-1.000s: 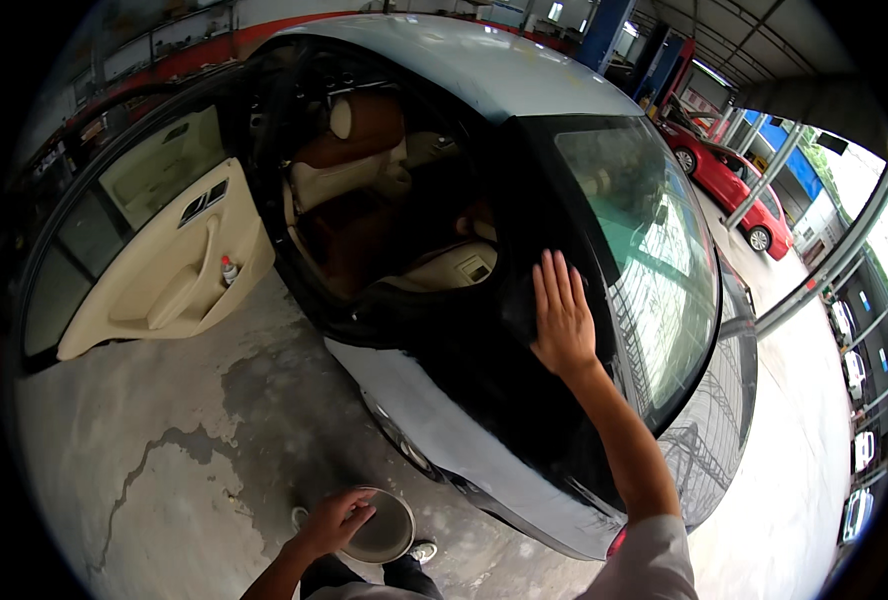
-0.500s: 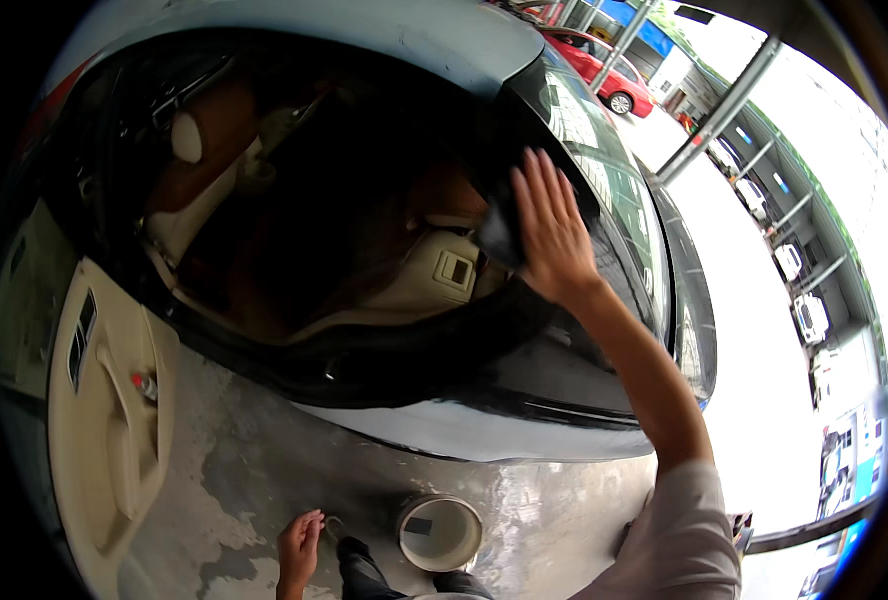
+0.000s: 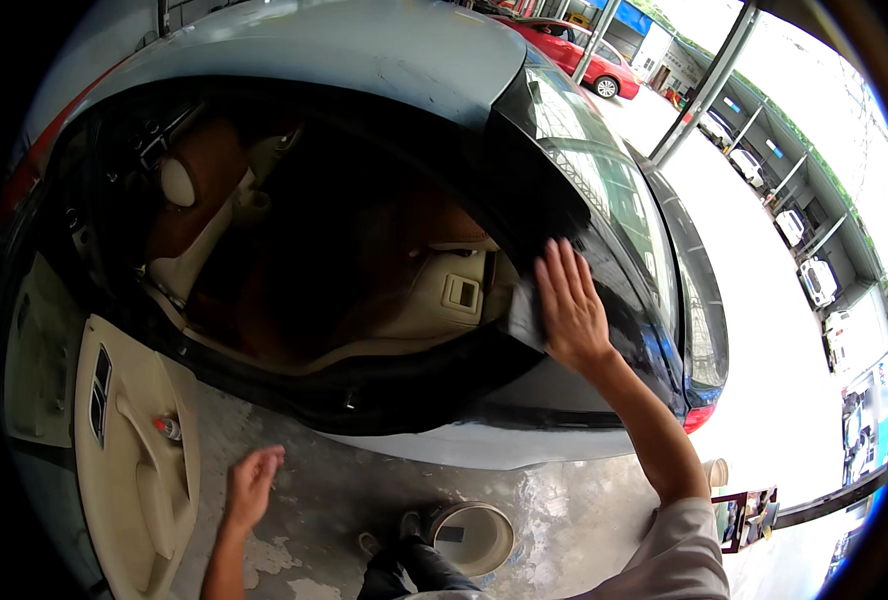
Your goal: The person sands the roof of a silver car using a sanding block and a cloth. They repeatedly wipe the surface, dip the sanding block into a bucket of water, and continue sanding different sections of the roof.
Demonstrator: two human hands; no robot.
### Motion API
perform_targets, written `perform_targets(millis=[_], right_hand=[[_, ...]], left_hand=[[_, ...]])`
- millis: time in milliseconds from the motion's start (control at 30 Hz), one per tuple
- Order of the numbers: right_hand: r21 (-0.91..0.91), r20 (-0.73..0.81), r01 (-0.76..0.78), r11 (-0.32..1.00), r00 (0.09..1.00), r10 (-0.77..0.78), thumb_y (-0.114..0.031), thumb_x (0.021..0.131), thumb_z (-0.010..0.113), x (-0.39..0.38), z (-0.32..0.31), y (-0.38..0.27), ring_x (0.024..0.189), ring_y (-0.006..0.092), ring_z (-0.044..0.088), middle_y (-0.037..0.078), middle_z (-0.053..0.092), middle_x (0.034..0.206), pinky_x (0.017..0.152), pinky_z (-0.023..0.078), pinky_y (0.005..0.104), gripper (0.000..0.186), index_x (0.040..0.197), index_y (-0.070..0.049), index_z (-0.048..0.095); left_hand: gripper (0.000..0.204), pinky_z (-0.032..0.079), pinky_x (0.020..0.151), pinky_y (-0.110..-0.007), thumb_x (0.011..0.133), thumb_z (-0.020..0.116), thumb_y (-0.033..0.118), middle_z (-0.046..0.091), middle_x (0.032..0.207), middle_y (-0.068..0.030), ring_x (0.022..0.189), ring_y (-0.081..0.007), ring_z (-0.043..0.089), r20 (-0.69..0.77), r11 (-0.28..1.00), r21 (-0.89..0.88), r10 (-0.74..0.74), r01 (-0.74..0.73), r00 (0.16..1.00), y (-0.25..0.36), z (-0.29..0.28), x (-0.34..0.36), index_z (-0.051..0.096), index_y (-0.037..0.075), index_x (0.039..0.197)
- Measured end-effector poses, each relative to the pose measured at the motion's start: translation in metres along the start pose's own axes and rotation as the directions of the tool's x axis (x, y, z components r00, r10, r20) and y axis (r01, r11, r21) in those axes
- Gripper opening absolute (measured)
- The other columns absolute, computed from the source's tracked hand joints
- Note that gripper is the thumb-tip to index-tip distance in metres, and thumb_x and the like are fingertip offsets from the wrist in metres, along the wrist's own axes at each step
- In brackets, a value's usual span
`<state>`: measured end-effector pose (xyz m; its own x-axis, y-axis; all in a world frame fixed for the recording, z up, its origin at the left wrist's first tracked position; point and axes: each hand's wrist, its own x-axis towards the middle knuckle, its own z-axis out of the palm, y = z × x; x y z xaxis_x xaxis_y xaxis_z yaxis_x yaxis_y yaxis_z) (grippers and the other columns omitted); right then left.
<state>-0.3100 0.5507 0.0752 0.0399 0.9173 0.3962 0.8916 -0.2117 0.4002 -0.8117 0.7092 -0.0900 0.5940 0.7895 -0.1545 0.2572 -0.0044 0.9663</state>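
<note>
My right hand (image 3: 572, 312) lies flat, fingers stretched, on the black rear pillar (image 3: 554, 190) of a car whose roof (image 3: 364, 40) is pale. Under the palm and thumb side is a grey sheet (image 3: 526, 318), its corner sticking out toward the door opening; its kind is not clear. Low on the left, my left hand (image 3: 252, 488) hangs in the air between the opened door (image 3: 114, 430) and the car body, fingers loosely bent and slightly blurred, nothing visible in it.
A round bucket (image 3: 509, 545) stands on the wet concrete floor (image 3: 364, 480) by my feet. The door pocket holds a small red-capped bottle (image 3: 171, 429). Inside the car are beige and brown seats (image 3: 424, 300). Beyond stand a metal post (image 3: 706, 85) and a red car (image 3: 574, 50).
My right hand has slid down the black pillar toward me, carrying the grey sheet along. My left hand has risen and moved left. The whole view has shifted a little.
</note>
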Motion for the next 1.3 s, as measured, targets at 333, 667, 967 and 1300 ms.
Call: perform_targets(millis=[333, 667, 967, 1300], right_hand=[[-0.239, -0.066, 0.053, 0.970, 0.995, -0.071, -0.033, 0.088, 0.052, 0.135, -0.037, -0.038, 0.157, 0.0278, 0.017, 0.014, 0.020, 0.169, 0.128, 0.014, 0.0423, 0.080, 0.158, 0.000, 0.032], [0.176, -0.189, -0.234, 0.956, 0.945, 0.266, -0.011, 0.082, 0.047, 0.092, -0.027, -0.042, 0.153, 0.0436, 0.024, 0.029, 0.029, 0.162, 0.125, 0.020, 0.0516, 0.071, 0.149, 0.012, 0.039], [0.178, -0.232, -0.318, 0.931, 0.906, 0.354, -0.014, 0.089, 0.043, 0.149, -0.040, -0.042, 0.154, 0.0376, 0.026, 0.026, 0.030, 0.163, 0.125, 0.022, 0.0483, 0.067, 0.152, 0.008, 0.039], [0.278, -0.296, -0.266, 0.923, 0.890, 0.346, -0.020, 0.073, 0.058, 0.203, -0.043, -0.044, 0.154, 0.0384, 0.025, 0.027, 0.030, 0.162, 0.127, 0.020, 0.0470, 0.088, 0.153, 0.008, 0.034]], left_hand=[[0.035, 0.050, 0.096, -0.031, 0.108, 0.051, 0.026, 0.071, 0.117, -0.0113, 0.110, -0.0192, 0.066, -0.066, 0.561, 0.536, 0.772, -0.631, 0.632, 0.318, -0.022, 0.202, 0.067, 0.000, 0.124], [0.045, 0.044, 0.107, -0.041, 0.105, 0.052, 0.037, 0.066, 0.129, -0.0185, 0.124, -0.0363, 0.058, 0.125, 0.154, 0.763, 0.918, -0.628, 0.376, 0.385, -0.059, 0.391, 0.067, -0.001, 0.123], [0.030, 0.046, 0.094, -0.041, 0.100, 0.051, 0.020, 0.059, 0.111, -0.0127, 0.106, -0.0324, 0.056, 0.207, -0.078, 0.747, 0.971, -0.660, 0.119, 0.400, -0.042, 0.403, 0.065, 0.002, 0.118], [0.024, 0.045, 0.089, -0.042, 0.096, 0.055, 0.014, 0.057, 0.105, -0.0132, 0.100, -0.0324, 0.054, 0.179, -0.070, 0.701, 0.981, -0.709, 0.081, 0.391, -0.037, 0.411, 0.066, 0.001, 0.112]])
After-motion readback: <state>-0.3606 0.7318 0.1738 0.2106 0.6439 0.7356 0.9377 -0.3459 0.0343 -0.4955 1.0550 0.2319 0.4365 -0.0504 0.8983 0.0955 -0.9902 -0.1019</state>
